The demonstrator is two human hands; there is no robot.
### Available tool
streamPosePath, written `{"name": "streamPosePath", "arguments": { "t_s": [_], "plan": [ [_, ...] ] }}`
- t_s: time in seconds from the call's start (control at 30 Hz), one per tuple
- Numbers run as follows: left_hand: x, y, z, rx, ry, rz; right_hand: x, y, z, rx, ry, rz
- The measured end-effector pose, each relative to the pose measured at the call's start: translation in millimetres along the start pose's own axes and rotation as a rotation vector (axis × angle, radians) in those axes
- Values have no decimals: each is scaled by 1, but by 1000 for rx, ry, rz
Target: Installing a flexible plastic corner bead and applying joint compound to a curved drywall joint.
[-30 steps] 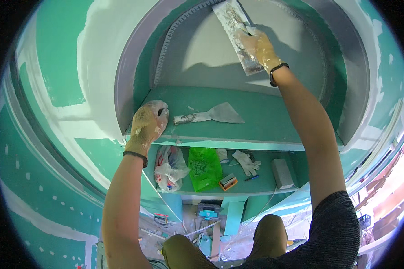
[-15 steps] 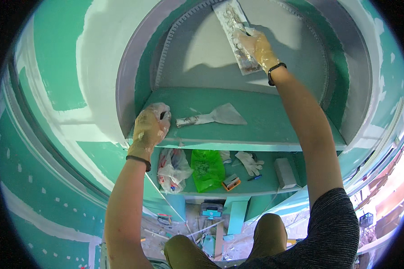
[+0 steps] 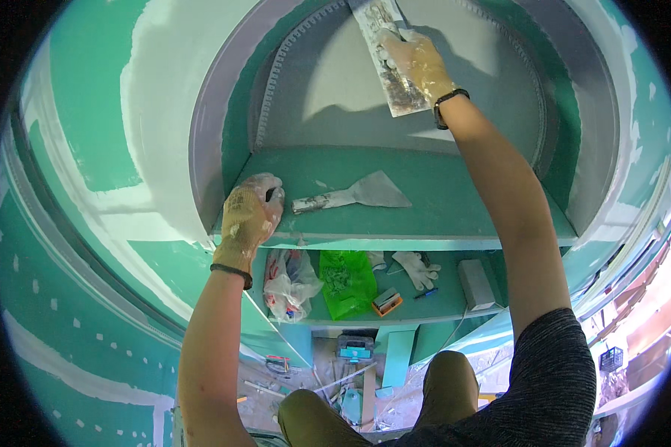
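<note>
My right hand (image 3: 417,65), in a pale plaster-smeared glove, grips a long rectangular plastering trowel (image 3: 404,98). The blade lies against the grey back wall (image 3: 335,112) of the arched niche, its top running out of view. My left hand (image 3: 250,208), gloved too, is closed at the left end of the green niche shelf (image 3: 425,190). A dark spot shows between its thumb and fingers; I cannot make out what it holds, if anything. Just right of it, a wide putty knife (image 3: 376,191) with a smeared handle lies flat on the shelf.
On the lower shelf are a clear plastic bag (image 3: 291,287), a green bag (image 3: 347,283), a small orange-edged tool (image 3: 387,302), white gloves (image 3: 417,270) and a grey box (image 3: 476,284). Below, a dark toolbox (image 3: 355,346) stands on the littered floor. Green plasterboard walls (image 3: 89,112) curve around.
My right hand and the trowel have moved slightly up and to the left along the back wall. My left hand stays in place at the shelf.
</note>
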State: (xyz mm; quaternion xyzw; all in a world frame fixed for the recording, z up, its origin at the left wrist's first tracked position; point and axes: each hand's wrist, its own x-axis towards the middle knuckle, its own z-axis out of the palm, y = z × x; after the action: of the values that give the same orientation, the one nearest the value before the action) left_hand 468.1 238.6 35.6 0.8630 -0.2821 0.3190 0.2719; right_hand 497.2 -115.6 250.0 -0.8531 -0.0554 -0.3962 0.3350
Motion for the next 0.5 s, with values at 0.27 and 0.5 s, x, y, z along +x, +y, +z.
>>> {"name": "streamPosePath", "arguments": {
  "t_s": [0.27,0.5],
  "plan": [
    [-4,1,-4,77,15,61,3,-20,8,-317,60,-67],
    [-5,0,-7,28,-13,2,-3,3,4,-454,-103,-190]
  ]
}}
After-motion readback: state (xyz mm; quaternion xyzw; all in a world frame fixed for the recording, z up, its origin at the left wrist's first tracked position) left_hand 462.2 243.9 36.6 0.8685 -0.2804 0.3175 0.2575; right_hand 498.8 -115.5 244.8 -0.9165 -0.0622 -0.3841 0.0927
